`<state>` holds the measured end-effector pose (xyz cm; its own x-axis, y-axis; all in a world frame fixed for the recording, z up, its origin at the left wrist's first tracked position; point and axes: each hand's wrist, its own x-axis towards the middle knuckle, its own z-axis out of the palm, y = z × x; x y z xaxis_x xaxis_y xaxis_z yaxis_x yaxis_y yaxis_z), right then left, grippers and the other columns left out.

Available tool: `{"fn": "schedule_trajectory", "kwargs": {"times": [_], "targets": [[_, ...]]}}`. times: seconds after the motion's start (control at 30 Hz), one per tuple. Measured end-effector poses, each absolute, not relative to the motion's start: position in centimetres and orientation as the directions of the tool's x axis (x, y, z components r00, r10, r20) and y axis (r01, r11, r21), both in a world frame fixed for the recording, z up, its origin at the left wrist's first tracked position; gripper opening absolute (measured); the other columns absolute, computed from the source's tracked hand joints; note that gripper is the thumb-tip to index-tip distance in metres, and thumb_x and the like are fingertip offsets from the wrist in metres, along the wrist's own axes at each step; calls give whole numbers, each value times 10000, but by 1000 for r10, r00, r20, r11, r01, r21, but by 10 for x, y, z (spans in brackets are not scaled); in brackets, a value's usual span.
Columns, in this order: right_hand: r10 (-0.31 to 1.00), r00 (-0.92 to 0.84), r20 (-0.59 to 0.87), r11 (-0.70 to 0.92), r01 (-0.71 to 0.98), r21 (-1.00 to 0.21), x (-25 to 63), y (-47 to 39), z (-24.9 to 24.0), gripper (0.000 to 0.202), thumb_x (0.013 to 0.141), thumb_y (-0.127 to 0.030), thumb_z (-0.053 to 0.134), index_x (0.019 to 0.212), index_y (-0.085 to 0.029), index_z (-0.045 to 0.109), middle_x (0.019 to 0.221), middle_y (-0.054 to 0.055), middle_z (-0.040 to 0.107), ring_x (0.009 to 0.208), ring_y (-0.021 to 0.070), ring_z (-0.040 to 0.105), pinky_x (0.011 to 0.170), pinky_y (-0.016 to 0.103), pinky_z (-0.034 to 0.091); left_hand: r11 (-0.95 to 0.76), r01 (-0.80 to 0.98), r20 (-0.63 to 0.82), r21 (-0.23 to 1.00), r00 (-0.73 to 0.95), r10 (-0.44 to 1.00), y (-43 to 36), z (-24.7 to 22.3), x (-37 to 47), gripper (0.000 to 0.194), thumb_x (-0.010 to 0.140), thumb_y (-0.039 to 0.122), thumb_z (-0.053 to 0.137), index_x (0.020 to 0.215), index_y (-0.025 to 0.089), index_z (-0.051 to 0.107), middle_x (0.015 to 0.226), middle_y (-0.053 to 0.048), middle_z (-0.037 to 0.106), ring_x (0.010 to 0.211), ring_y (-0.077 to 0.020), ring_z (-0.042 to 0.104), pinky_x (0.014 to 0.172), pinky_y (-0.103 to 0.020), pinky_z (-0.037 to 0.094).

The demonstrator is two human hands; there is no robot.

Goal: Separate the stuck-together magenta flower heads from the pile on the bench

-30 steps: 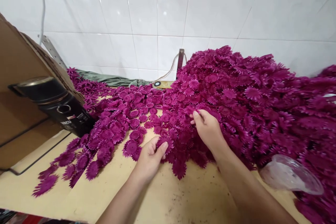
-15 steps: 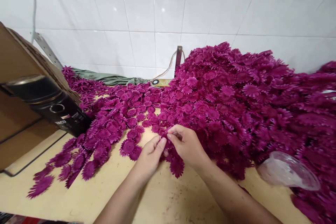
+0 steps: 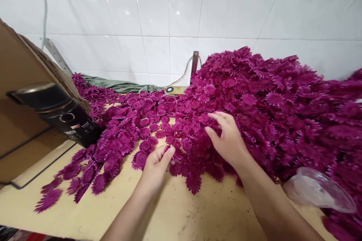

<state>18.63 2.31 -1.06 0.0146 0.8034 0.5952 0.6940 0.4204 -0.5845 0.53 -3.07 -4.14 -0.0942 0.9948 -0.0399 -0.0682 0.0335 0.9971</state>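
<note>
A large heap of magenta artificial flower heads (image 3: 271, 99) spreads over the table, with layered, jagged petals. My left hand (image 3: 158, 160) is closed at the near edge of the heap, thumb pressed against the index finger on a magenta artificial flower (image 3: 169, 147), mostly hidden behind the fingers. Up and to the right, my right hand (image 3: 228, 137) hovers at the face of the heap. Its thumb and fingers are apart around nearby flowers, and nothing is gripped between them. Below the hands, one flower head (image 3: 194, 183) lies flat at the heap's front edge.
At left, a black vacuum bottle (image 3: 60, 115) leans by a cardboard box (image 3: 17, 120). A clear plastic container (image 3: 319, 190) lies at right against the flowers. Green cloth (image 3: 121, 84) runs along the tiled wall (image 3: 181, 11). Bare tabletop (image 3: 198, 218) shows in front.
My right hand has parted from the left, moved up and right to the heap, and opened. My left hand stays pinched, shifted slightly left. The view has shifted a little.
</note>
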Motion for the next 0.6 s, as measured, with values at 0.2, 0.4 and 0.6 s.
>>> {"fn": "schedule_trajectory", "kwargs": {"times": [0.2,0.4,0.6], "targets": [[906,-393,155,290,312,-905,140,-19,-13,149,743,-184,535,885,-176,582,796,36,642,731,148,597,686,301,487,107,-118,-113,987,-50,992,-22,-42,14,503,557,605,616,421,180,384,388,81,335,384,-52,263,396,-203,201],[926,-379,-2,-15,-32,-999,134,-16,-27,63,670,-145,537,673,-185,488,609,-26,573,597,114,562,637,275,459,108,-135,-112,985,-22,994,-26,-47,15,563,555,715,523,427,179,408,368,57,390,372,-63,310,410,-212,247],[989,-146,-21,-39,-121,-992,145,-1,-30,137,581,-246,593,585,-184,471,497,-69,467,457,67,410,481,212,349,-11,-51,13,999,26,1000,-35,-40,14,513,608,663,536,461,182,433,444,48,400,443,-83,350,463,-220,295]]}}
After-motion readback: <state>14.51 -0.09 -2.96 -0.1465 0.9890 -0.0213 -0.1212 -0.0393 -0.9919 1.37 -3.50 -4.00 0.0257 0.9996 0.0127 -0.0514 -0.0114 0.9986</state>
